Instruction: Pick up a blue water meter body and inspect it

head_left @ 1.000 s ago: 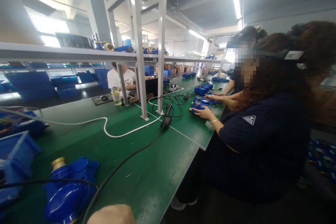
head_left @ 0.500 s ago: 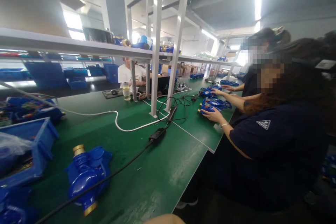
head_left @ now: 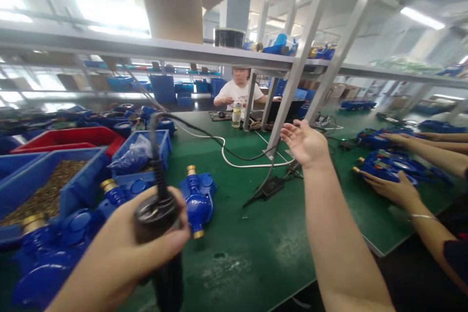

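Note:
My left hand (head_left: 120, 248) is wrapped round a black corded electric screwdriver (head_left: 167, 268) held upright, its working end out of sight below. The cord (head_left: 159, 175) rises from its top and runs across toward the shelf posts. My right hand (head_left: 306, 144) is stretched out over the table by a grey shelf post (head_left: 292, 78), palm showing and fingers apart, holding nothing. Beyond the screwdriver lies a blue water meter body (head_left: 199, 204) with brass threaded ends. More blue meter bodies (head_left: 51, 268) lie at the left, partly hidden by my left hand.
A blue bin of small brass-coloured parts (head_left: 84, 190), a red bin (head_left: 69, 139) and a bin with a plastic bag (head_left: 133, 158) stand left. A black adapter (head_left: 269, 187) lies mid-table. Co-workers' hands (head_left: 398, 190) hold blue meters at right; a person (head_left: 239, 92) sits opposite.
My view has swung left. Both my hands have come into sight, the left with the electric screwdriver, the right reaching forward. The black cord has lifted off the near meter body.

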The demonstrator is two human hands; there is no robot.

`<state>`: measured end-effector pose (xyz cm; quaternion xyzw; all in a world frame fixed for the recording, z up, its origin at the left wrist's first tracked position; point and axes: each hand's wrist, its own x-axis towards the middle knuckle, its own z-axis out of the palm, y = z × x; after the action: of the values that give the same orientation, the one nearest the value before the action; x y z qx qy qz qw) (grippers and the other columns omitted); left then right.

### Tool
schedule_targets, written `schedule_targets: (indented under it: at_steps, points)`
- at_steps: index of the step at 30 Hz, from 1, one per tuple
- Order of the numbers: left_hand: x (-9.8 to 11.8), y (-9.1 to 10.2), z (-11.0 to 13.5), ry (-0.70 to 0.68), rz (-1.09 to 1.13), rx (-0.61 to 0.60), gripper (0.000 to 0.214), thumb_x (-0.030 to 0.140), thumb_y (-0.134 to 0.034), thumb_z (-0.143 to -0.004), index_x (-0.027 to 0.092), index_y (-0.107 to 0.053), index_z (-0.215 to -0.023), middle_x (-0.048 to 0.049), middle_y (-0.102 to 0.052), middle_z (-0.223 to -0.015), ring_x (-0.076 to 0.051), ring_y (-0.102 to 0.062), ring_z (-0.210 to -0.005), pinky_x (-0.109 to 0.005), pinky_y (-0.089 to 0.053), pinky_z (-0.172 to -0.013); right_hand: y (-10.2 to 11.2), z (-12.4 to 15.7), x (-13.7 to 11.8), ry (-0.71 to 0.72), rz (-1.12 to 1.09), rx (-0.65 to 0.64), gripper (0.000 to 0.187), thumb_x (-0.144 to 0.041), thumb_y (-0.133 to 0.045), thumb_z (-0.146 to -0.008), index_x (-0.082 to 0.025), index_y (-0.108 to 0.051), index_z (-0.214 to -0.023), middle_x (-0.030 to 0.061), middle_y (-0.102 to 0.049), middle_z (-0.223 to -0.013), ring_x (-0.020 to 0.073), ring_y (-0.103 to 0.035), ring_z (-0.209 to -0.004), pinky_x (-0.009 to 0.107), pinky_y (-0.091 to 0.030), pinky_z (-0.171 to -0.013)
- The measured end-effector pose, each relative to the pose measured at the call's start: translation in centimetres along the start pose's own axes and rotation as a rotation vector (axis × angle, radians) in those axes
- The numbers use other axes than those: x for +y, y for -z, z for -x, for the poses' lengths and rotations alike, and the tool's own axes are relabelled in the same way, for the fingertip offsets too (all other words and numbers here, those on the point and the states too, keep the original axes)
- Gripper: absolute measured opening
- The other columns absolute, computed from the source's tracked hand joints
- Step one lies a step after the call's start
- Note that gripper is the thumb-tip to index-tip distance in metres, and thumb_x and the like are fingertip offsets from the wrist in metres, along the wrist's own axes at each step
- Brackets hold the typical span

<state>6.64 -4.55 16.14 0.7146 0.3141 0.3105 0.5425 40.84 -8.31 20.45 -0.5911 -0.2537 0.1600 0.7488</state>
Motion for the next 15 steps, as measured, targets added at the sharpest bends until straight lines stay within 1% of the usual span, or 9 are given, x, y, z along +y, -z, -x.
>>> schedule_targets:
  at_steps: [2,4,5,6,7,9,10,12,15]
  points:
    - [0.5,-1.7,-2.0,0.055,0.123,-0.159,0.035,0.038,-0.07,-0.063,0.016,-0.054,-0.086,0.0021,-0.057,-0.069,-0.014,-0.053,-0.062,-0.024,-0.042,-0.056,1.6,-0.6,2.1,-0.038,0.112,0.089,0.032,-0.014,-0.041,-0.09,0.004,-0.043,-0.116,0.0189,-0.057,-0.093,0.0073,-0.056,-0.063,0.029,-0.042,-0.065]
    - [0.3,-3.6,-4.2,0.038,0.114,-0.163,0.031,0.033,-0.071,-0.063,0.016,-0.053,-0.082,0.0037,-0.052,-0.068,-0.011,-0.048,-0.06,-0.024,-0.039,-0.056,2.4,1.6,4.0,-0.024,0.218,0.143,0.047,-0.011,-0.053,-0.084,0.0,-0.037,-0.127,0.0179,-0.058,-0.095,0.011,-0.056,-0.064,0.031,-0.044,-0.067]
    - [0.1,-4.6,-5.1,0.018,0.085,-0.136,0.03,0.032,-0.071,-0.063,0.015,-0.052,-0.08,0.0038,-0.05,-0.068,-0.011,-0.046,-0.061,-0.024,-0.037,-0.057,2.4,3.6,4.8,-0.01,0.248,0.103,0.052,-0.014,-0.057,-0.082,-0.004,-0.037,-0.129,0.016,-0.059,-0.095,0.0132,-0.057,-0.068,0.033,-0.045,-0.07]
    - [-0.2,-5.4,-5.9,0.001,0.071,-0.109,0.03,0.033,-0.071,-0.064,0.015,-0.052,-0.078,0.0037,-0.05,-0.068,-0.011,-0.045,-0.062,-0.024,-0.037,-0.058,2.2,5.8,5.4,-0.002,0.259,0.011,0.052,-0.02,-0.06,-0.081,-0.008,-0.041,-0.128,0.0139,-0.06,-0.096,0.016,-0.059,-0.074,0.034,-0.047,-0.075]
    - [-0.3,-6.2,-6.5,-0.014,0.076,-0.089,0.03,0.034,-0.072,-0.064,0.015,-0.052,-0.077,0.0036,-0.05,-0.068,-0.011,-0.045,-0.063,-0.024,-0.037,-0.059,1.7,8.1,5.9,-0.006,0.245,-0.163,0.054,-0.028,-0.063,-0.08,-0.011,-0.044,-0.127,0.0127,-0.06,-0.1,0.0196,-0.06,-0.085,0.036,-0.047,-0.082]
    - [-0.1,-7.6,-7.3,-0.027,0.148,-0.071,0.031,0.035,-0.071,-0.065,0.016,-0.05,-0.078,0.0038,-0.05,-0.067,-0.011,-0.047,-0.063,-0.025,-0.039,-0.06,0.1,12.4,6.5,-0.009,0.171,-0.685,0.074,-0.034,-0.069,-0.074,-0.016,-0.031,-0.136,0.0126,-0.053,-0.12,0.0247,-0.052,-0.109,0.042,-0.041,-0.097]
    - [0.3,-8.2,-7.6,-0.031,0.191,-0.072,0.031,0.036,-0.071,-0.066,0.017,-0.05,-0.078,0.004,-0.051,-0.066,-0.012,-0.049,-0.061,-0.025,-0.041,-0.06,-0.8,13.9,6.7,-0.005,0.137,-0.793,0.08,-0.032,-0.07,-0.073,-0.019,-0.026,-0.138,0.0116,-0.048,-0.126,0.0249,-0.048,-0.115,0.043,-0.037,-0.101]
    - [1.1,-8.9,-8.0,-0.068,0.22,-0.097,0.03,0.039,-0.068,-0.069,0.017,-0.051,-0.081,0.0024,-0.054,-0.068,-0.014,-0.053,-0.064,-0.028,-0.044,-0.063,-2.5,15.5,7.2,0.054,0.079,-0.756,0.077,-0.026,-0.066,-0.076,-0.021,-0.022,-0.139,0.0103,-0.044,-0.13,0.0239,-0.044,-0.119,0.042,-0.036,-0.103]
    - [0.9,-8.5,-8.4,-0.224,0.135,-0.109,0.039,0.045,-0.061,-0.074,0.017,-0.056,-0.1,-0.0062,-0.061,-0.096,-0.022,-0.057,-0.092,-0.035,-0.044,-0.084,-3.2,14.1,7.8,0.14,0.092,-0.556,0.068,-0.028,-0.061,-0.079,-0.02,-0.026,-0.137,0.0104,-0.045,-0.127,0.0246,-0.047,-0.115,0.042,-0.04,-0.099]
